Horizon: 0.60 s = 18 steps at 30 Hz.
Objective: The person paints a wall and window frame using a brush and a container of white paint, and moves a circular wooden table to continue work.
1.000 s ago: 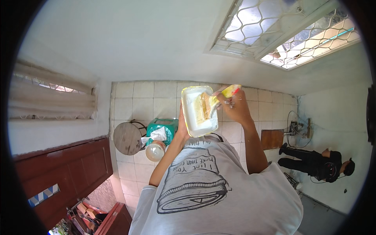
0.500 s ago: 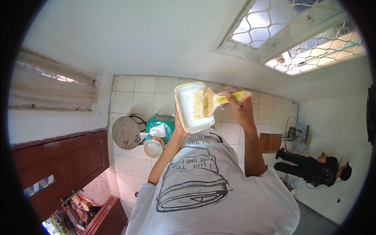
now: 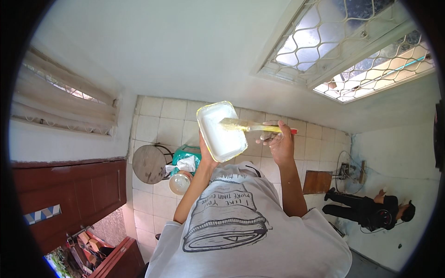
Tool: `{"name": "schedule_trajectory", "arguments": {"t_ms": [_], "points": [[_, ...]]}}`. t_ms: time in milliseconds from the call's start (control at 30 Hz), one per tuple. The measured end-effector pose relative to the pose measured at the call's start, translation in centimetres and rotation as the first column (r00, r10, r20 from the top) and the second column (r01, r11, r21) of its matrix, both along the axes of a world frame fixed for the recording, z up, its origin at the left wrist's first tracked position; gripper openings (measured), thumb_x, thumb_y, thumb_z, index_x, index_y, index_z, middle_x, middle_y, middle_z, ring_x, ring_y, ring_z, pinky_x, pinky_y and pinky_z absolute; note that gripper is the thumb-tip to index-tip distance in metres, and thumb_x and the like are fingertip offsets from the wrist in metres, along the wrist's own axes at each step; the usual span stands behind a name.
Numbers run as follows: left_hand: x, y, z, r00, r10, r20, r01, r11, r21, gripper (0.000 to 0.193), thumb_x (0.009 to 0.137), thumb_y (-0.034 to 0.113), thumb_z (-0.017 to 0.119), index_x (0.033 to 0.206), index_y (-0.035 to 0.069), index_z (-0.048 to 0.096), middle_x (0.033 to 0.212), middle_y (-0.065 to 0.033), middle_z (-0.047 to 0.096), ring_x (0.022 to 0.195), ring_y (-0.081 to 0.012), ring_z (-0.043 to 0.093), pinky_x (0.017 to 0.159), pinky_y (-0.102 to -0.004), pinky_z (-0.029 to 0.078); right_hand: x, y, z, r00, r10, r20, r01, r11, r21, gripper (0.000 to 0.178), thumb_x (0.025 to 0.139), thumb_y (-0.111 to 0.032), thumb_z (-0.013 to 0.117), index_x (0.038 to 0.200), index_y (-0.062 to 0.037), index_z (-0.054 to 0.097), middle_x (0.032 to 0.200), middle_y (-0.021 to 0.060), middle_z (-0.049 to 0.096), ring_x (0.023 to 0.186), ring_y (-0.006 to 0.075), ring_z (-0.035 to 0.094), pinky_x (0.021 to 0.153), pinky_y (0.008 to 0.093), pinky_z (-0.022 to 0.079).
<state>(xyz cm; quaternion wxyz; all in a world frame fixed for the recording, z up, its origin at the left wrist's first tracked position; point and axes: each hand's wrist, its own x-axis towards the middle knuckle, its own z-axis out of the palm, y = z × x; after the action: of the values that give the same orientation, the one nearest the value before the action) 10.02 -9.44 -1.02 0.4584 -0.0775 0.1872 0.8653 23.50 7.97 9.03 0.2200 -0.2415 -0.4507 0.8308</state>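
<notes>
My left hand [image 3: 206,150] holds a white paint tray [image 3: 225,155] with a yellow-smeared rim from its near left side; part of the hand is hidden behind the tray. White paint coats the tray's inside. My right hand [image 3: 281,142] grips a paintbrush [image 3: 255,127] by its yellow, red-ended handle. The brush is turned on edge, and its bristles reach into the tray over the paint. Whether the bristle tips touch the paint, I cannot tell. White paint marks the fingers of my right hand.
Left of me are a round stool [image 3: 149,165], a green plastic stool [image 3: 187,149] with a white cloth [image 3: 187,163], and a paint bucket [image 3: 180,183]. A brown door [image 3: 69,197] is at lower left. Far right, a person in black [image 3: 387,211] is by the wall. A grilled window [image 3: 343,51] is upper right.
My right hand has rolled the brush from flat to edge-on, with the bristles further left in the tray. The tray has shifted slightly left and down in view, tilting a little.
</notes>
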Motion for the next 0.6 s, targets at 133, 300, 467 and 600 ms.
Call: {"name": "schedule_trajectory", "arguments": {"t_ms": [133,300,467,600], "points": [[-0.2,0.2,1.9,1.000,0.002,0.019,-0.002,1.000,-0.014,0.066,0.102,0.059,0.031,0.148,0.012,0.039,0.141,-0.0110,0.052,0.126,-0.0283,0.055,0.102,-0.0450,0.050,-1.2,-0.5,0.9,0.974,-0.183,0.136,0.190,0.981,-0.043,0.063,0.101,-0.052,0.046,0.101,0.0081,0.065,0.075,0.0156,0.069,0.056,0.0196,0.066,0.053,0.0324,0.055],[-0.2,0.3,0.6,1.000,-0.018,0.006,0.018,1.000,-0.001,0.066,0.102,0.058,0.030,0.148,0.011,0.038,0.143,-0.0114,0.051,0.127,-0.0283,0.054,0.104,-0.0447,0.049,-1.7,-0.7,0.5,0.937,-0.318,0.141,0.310,0.948,0.079,0.065,0.100,-0.056,0.046,0.100,0.0075,0.063,0.079,0.0156,0.070,0.050,0.0198,0.062,0.045,0.0318,0.051],[0.0,0.5,-0.2,0.999,-0.026,0.034,0.027,0.998,-0.050,0.069,0.101,0.061,0.030,0.149,0.011,0.038,0.144,-0.0122,0.050,0.128,-0.0286,0.054,0.106,-0.0451,0.048,-0.9,-1.3,0.9,0.951,-0.292,0.098,0.259,0.931,0.258,0.050,0.103,-0.041,0.051,0.100,0.0085,0.062,0.084,0.0179,0.070,0.051,0.0212,0.064,0.042,0.0308,0.051],[0.4,1.3,0.8,0.999,-0.048,0.009,0.048,0.999,-0.008,0.072,0.100,0.063,0.029,0.149,0.011,0.038,0.144,-0.0127,0.050,0.128,-0.0290,0.054,0.106,-0.0452,0.048,-0.8,-1.2,4.9,0.970,-0.215,0.117,0.140,0.879,0.455,0.044,0.104,-0.032,0.052,0.098,0.0095,0.065,0.082,0.0169,0.070,0.054,0.0200,0.066,0.046,0.0299,0.053]]}}
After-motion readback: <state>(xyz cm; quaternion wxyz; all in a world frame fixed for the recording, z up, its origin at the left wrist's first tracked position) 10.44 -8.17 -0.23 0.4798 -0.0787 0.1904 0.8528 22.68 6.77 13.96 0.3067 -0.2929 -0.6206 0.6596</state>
